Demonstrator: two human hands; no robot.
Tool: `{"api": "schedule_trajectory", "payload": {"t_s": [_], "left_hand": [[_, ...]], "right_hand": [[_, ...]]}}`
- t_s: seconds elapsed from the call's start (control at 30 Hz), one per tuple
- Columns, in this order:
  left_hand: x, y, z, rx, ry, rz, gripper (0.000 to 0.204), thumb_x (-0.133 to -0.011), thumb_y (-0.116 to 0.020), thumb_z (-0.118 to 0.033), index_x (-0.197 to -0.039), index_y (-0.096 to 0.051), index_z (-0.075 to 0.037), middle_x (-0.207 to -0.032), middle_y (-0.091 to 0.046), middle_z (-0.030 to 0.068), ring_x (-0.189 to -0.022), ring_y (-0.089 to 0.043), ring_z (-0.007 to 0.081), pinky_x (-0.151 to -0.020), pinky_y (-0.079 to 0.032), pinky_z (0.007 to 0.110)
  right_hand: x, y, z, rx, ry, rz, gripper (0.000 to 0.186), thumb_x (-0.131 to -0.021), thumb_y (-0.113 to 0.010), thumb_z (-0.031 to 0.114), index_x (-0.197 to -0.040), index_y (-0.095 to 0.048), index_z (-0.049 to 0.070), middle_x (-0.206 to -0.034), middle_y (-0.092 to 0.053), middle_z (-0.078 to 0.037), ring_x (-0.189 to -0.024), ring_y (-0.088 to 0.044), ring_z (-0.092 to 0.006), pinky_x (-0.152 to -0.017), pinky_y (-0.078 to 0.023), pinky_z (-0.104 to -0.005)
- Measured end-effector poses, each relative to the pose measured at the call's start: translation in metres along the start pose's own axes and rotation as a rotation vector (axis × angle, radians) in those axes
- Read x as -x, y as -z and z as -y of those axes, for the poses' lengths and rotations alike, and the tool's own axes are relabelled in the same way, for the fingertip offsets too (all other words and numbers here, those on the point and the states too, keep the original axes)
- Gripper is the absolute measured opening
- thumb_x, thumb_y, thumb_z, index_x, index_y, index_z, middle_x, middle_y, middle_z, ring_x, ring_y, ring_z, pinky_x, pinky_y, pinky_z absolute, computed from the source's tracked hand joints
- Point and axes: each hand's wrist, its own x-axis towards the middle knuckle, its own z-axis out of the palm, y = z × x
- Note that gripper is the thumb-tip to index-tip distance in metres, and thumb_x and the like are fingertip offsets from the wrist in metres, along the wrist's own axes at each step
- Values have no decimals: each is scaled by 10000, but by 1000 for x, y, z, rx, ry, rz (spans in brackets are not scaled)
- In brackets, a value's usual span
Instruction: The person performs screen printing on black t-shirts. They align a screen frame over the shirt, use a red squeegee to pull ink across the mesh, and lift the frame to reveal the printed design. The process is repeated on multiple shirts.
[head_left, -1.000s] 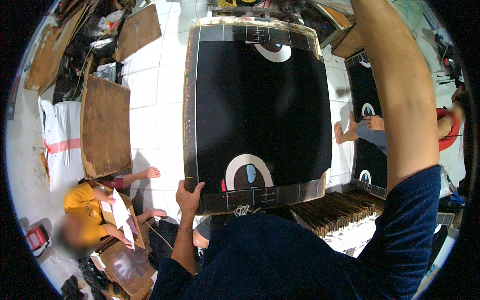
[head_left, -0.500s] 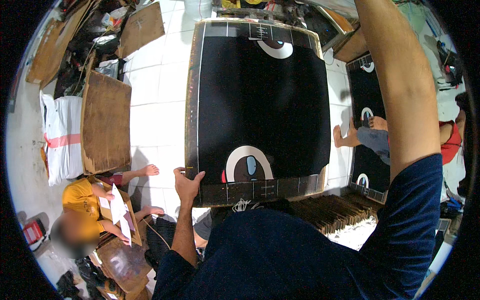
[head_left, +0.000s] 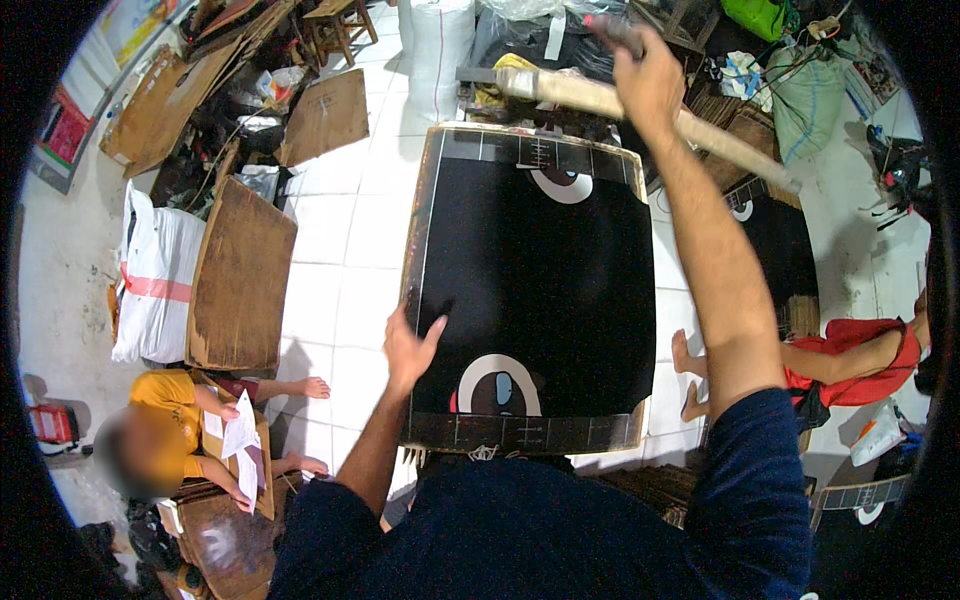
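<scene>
A large flat board (head_left: 425, 220) with ruled margins lies in front of me, a black cloth sheet (head_left: 540, 270) spread over it. White-and-brown eye shapes are printed on the cloth, one eye (head_left: 498, 388) at the near edge and another (head_left: 562, 182) at the far edge. My left hand (head_left: 408, 352) is at the board's left edge, thumb and fingers apart, holding nothing; I cannot tell whether it touches the cloth. Raised beyond the board's far right corner, my right hand (head_left: 648, 85) is closed around a long pale wooden bar (head_left: 570, 92), slightly blurred.
A person in yellow (head_left: 165, 400) sits at the left with white papers (head_left: 240, 435). At the right another person's leg and red clothing (head_left: 860, 365) show beside a second black-covered board (head_left: 775, 245). Wooden panels (head_left: 240, 280) and white sacks (head_left: 440, 60) stand around.
My left hand has left the board's near left corner and moved farther up its left edge, fingers spreading. My right hand and the wooden bar have come into view; the view has shifted.
</scene>
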Motion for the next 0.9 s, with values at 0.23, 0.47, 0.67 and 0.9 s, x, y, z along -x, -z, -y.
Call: {"api": "schedule_trajectory", "payload": {"t_s": [0.23,0.47,0.67,0.9], "left_hand": [[-91,-52,-185,1669,554,337,819,-985,-526,-652,-1509,-427,-31,-1471,-490,187,-1321,-492,316,-1122,-362,498],[-60,-131,-89,1153,939,123,640,-957,-626,-567,-1291,-616,-21,-1183,-654,133,-1128,-598,278,-990,-454,472],[-58,-150,-42,-170,-383,-45,1129,-689,-911,-521,-1539,-389,8,-1533,-480,215,-1464,-416,380,-1213,-304,540],[-59,-152,-42,-239,-360,6,1151,-654,-936,-469,-1558,-371,-37,-1557,-459,162,-1493,-388,334,-1232,-269,588]], "right_hand": [[190,-11,-12,-301,-32,37,219,-986,-631,228,-1168,-688,121,-1121,-706,-160,-1033,-687,-391,-865,-548,-497],[231,-80,-84,-222,80,211,204,-911,-670,103,-1114,-689,88,-1051,-705,-135,-1027,-658,-379,-882,-522,-452],[190,-171,-132,-98,165,691,303,-786,-693,34,-1082,-676,99,-1044,-699,-128,-1053,-653,-368,-882,-498,-498],[164,-260,-140,-5,328,652,311,-792,-684,61,-1095,-664,124,-984,-696,-103,-974,-668,-346,-826,-514,-494]]}}
